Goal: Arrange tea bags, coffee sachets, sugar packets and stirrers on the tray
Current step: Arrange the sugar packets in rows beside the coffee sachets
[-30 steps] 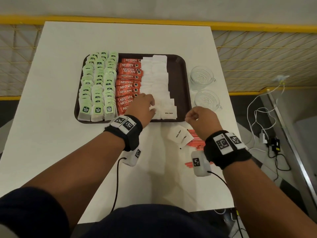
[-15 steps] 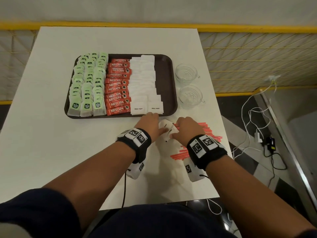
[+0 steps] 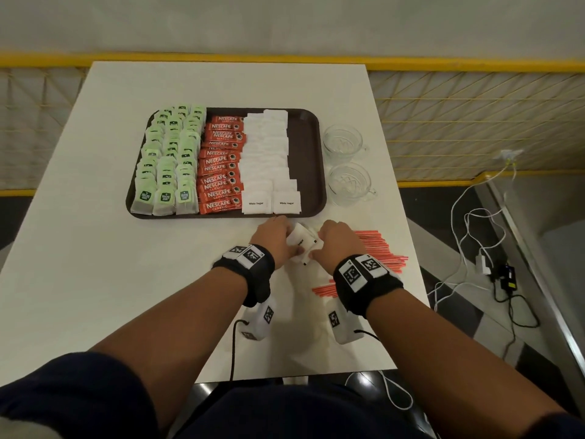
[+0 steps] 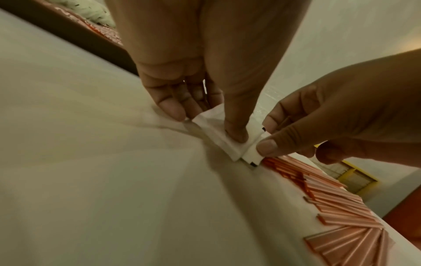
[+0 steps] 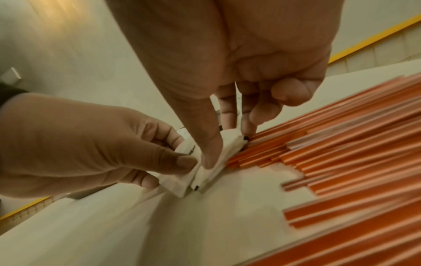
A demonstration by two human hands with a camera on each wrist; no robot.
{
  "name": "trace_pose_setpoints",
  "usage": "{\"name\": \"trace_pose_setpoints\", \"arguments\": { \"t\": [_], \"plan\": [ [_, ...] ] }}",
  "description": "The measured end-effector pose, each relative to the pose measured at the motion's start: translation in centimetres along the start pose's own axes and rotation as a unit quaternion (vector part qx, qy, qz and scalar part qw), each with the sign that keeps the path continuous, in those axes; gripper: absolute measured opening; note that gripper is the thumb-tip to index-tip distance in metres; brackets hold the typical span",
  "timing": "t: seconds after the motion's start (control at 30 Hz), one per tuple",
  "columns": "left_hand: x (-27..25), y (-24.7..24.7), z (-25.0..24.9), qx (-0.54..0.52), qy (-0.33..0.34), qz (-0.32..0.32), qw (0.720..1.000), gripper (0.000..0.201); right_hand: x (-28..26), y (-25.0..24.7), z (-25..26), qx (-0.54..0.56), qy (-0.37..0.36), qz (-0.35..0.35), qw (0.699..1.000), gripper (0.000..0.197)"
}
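Note:
A dark brown tray [image 3: 311, 147] holds green tea bags [image 3: 167, 160], red coffee sachets [image 3: 220, 166] and white sugar packets [image 3: 269, 160] in rows. Just in front of the tray, on the white table, both hands meet over a few loose sugar packets [image 3: 302, 242]. My left hand [image 3: 273, 239] pinches one packet [image 4: 218, 133] between thumb and fingers. My right hand [image 3: 337, 242] pinches the neighbouring packet [image 5: 227, 145] at its edge. Orange stirrers [image 3: 376, 248] lie fanned out on the table right of the hands, partly under my right wrist.
Two empty glass cups [image 3: 343, 142] stand right of the tray, near the table's right edge. White cables [image 3: 468, 223] and a charger lie on the floor to the right. A yellow railing [image 3: 285, 58] runs behind the table.
My left hand left the tray's sugar column and came down to the loose packets. My right hand closed in on them too. Both now pinch packets. The head view shifted.

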State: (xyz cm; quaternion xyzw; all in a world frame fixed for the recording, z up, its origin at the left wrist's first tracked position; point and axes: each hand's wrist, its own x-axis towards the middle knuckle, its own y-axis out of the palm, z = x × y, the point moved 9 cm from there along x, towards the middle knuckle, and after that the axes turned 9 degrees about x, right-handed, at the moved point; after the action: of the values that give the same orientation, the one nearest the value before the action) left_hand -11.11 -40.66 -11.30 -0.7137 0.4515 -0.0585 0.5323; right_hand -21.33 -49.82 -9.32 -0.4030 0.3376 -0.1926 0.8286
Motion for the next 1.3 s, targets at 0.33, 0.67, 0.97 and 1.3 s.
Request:
{"name": "trace_pose_setpoints", "arguments": {
  "t": [0.33,0.67,0.97,1.3],
  "plan": [
    [-0.9,0.7,0.3,-0.078,0.005,0.039,0.996,0.028,0.5,-0.3,0.3,0.036,0.009,-0.010,0.999,0.035],
    [-1.4,-2.0,2.5,-0.159,0.022,0.024,0.987,0.025,1.0,-1.3,0.8,0.201,0.002,-0.016,0.979,0.014],
    [-0.3,-4.1,5.3,-0.408,-0.003,0.049,0.912,0.035,2.7,-0.9,3.6,0.357,-0.009,-0.017,0.934,0.014],
    [1.7,-7.6,10.2,-0.415,-0.021,-0.035,0.909,0.031,5.3,-1.6,2.5,0.350,0.063,-0.146,0.923,0.013]
  ]
}}
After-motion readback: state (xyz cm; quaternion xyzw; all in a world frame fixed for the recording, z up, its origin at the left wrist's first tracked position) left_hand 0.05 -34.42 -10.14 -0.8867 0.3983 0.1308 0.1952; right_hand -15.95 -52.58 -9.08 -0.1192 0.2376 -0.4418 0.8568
